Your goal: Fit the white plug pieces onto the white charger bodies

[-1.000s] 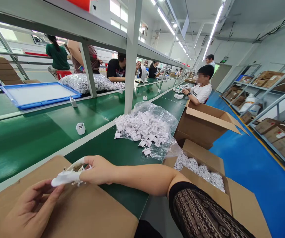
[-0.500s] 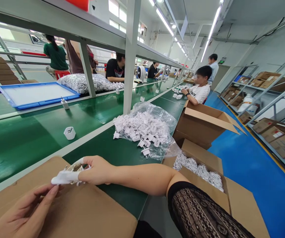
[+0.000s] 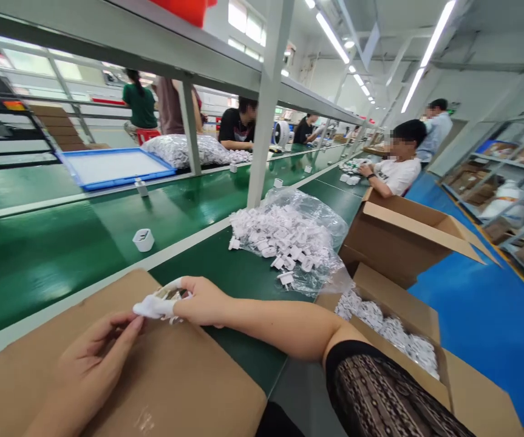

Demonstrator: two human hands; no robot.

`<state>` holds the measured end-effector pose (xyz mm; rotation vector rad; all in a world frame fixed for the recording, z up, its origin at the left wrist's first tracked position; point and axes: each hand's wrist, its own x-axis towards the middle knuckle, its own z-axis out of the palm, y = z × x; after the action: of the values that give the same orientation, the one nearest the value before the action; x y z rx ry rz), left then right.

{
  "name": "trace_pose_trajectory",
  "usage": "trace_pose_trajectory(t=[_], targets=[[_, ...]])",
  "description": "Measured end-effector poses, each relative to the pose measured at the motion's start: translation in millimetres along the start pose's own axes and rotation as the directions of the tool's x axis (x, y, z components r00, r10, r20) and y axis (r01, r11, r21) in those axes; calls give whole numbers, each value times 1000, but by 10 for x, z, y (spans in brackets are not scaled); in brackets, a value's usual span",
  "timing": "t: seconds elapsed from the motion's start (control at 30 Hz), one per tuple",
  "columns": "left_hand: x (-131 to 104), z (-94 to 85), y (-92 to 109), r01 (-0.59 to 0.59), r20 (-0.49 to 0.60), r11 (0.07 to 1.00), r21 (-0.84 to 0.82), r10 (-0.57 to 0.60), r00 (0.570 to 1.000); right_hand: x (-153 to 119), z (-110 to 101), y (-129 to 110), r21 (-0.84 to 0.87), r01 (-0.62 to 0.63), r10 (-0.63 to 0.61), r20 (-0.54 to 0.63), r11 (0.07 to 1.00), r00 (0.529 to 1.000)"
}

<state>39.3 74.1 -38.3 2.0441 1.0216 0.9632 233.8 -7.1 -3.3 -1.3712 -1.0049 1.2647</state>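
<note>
My right hand (image 3: 198, 300), with white covers on its fingertips, is closed round several small white plastic pieces (image 3: 173, 296) with metal prongs. It is over the brown cardboard (image 3: 189, 376) in front of me. Just to the left, my left hand (image 3: 102, 346) has its thumb and forefinger pinched together at the white-covered fingertip of my right hand. Whatever lies between those fingers is too small to make out. Beyond my right arm, a heap of white plastic parts (image 3: 289, 237) rests on a clear plastic bag on the green worktop (image 3: 207, 273).
A white charger housing (image 3: 143, 240) and another (image 3: 141, 187) stand on the green belt (image 3: 84, 243). A blue-rimmed tray (image 3: 120, 185) is beyond. An open carton (image 3: 444, 382) of white parts is at right, below another carton (image 3: 398, 243). A person (image 3: 398, 173) sits farther along.
The view has turned left, so the scene and both hands appear farther right. Both hands stay close together over the cardboard, with the pieces still in my right hand.
</note>
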Motion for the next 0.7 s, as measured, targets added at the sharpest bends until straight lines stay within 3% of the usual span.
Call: trace_pose_trajectory(t=[0.1, 0.2, 0.37, 0.5, 0.7], targets=[[-35, -14, 125, 15, 100, 994, -111, -3, 995, 45, 61, 41, 144, 24, -24, -1, 989, 1000], [-62, -25, 209, -3, 144, 988, -155, 26, 989, 41, 81, 6, 151, 29, -28, -8, 988, 1000], [-43, -14, 233, 111, 74, 977, -180, -99, 992, -14, 48, -124, 43, 49, -46, -81, 998, 996], [-4, 30, 187, 218, 22, 940, -263, -220, 975, -25, 10, -222, 196, -58, 74, -73, 979, 995], [49, 32, 169, 272, 44, 934, -230, -269, 962, -2, -83, -336, 482, -240, 236, 69, 843, 969]])
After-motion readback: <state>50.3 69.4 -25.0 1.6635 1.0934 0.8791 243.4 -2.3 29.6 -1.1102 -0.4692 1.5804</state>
